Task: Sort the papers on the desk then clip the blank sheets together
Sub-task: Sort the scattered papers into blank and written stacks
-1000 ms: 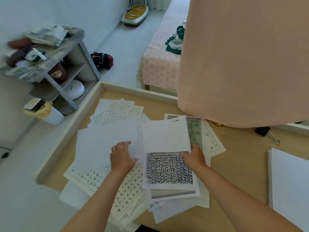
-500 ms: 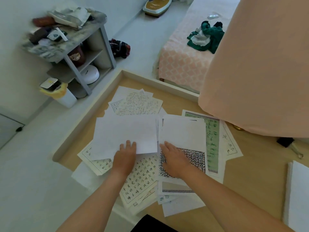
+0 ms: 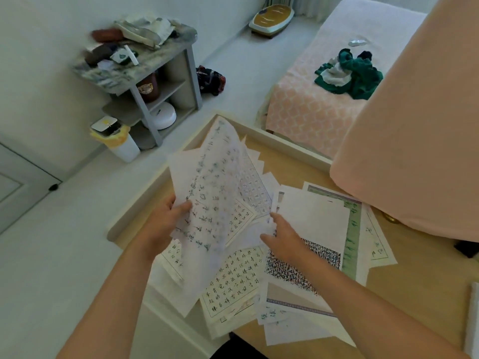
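I take the dark-printed sheet [image 3: 321,257] as my mark on the desk [image 3: 414,294]. Left of it, and raised off the loose papers [image 3: 233,286], my left hand [image 3: 162,226] holds a bundle of sheets [image 3: 220,193]. The thumb is on the front face and the fingers are behind, pinching the near left edge.

The bundle stands tilted, its long axis running from that hand up and away toward the desk's far rim, with the written face turned to me. The front sheets carry handwriting; I cannot see what lies behind them.

My right hand [image 3: 286,239] lies across the left edge of the dark-printed sheet, fingertips at the bundle's lower right corner. It is too blurred for me to tell whether they pinch a sheet or only touch it.

The right hand is the one at the free edge, so I judge the next move falls to it: peel sheets from that corner while the left steadies the bundle.

Far to the right of the dark-printed sheet, at the picture's border, a sliver of a white stack [image 3: 473,317] shows, likely the blank sheets. Sorting looks early, and I see nothing clipped yet.
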The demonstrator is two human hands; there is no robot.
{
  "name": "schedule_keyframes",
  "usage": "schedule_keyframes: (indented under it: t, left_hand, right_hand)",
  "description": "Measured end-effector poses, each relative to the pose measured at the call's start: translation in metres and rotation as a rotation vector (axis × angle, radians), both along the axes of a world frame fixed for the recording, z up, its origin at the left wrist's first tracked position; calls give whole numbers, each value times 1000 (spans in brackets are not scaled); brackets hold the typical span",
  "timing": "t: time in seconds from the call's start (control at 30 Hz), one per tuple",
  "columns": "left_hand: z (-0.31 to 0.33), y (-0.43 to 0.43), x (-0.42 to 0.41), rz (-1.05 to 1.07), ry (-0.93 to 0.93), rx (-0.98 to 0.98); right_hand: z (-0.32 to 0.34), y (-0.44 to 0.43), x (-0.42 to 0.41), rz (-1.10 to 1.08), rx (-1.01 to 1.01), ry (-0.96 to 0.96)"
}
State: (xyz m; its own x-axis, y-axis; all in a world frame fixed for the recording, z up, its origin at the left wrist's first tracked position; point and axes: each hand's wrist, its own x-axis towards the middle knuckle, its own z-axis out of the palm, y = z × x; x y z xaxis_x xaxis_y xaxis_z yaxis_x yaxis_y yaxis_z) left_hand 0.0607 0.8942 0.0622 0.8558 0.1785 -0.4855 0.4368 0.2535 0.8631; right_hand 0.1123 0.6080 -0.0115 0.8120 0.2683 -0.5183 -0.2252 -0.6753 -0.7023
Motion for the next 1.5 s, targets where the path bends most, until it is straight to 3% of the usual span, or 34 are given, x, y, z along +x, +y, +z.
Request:
schedule_keyframes:
  t: [0.07,0.13,0.2,0.33,0.4,0.63,0.73,0.83,0.9,0.97,1.03,1.1,1.17,1.27,1.43,1.5]
  left_hand:
    - [-8,5,-5,52,22,-225]
    - [-29,5,-11,88,96,-254]
    - [-53,3,-19,104,221,-133]
    - [-84,-7,-42,56,368,168]
    - [-92,-8,-53,23,411,204]
    - [-94,-7,-68,-98,486,228]
    - [-95,-10,-68,29,467,294]
    - [-97,-18,-67,127,454,281]
    - [-95,-27,-65,139,454,228]
    - [-100,-34,-64,125,454,189]
    - [-101,-41,-64,103,471,172]
    - [-104,-42,-67,119,498,130]
    - [-100,-41,-73,169,525,6]
    - [-96,-38,-76,20,463,-53]
    - [-95,-37,-80,-17,500,-162]
    - [-94,-39,-77,-77,528,-43]
  right_hand:
    - [4,8,4,-139,234,204]
    - [9,16,7,-339,464,460]
    - [6,17,11,-506,601,620]
    - [1,12,9,-564,659,792]
    - [0,11,6,-636,639,762]
    - [1,8,14,-1016,533,392]
    - [25,6,23,-1045,539,131]
    - [65,5,26,-901,571,-114]
    - [94,9,26,-743,758,-85]
    - [120,15,24,-561,1020,128]
    - [133,19,22,-442,1154,310]
    - [124,24,19,-446,1040,320]
    - [96,25,14,-472,636,212]
    - [42,14,0,-461,157,187]
    - [-1,4,-22,-401,-130,44]
    - [-7,7,-26,-373,-162,12]
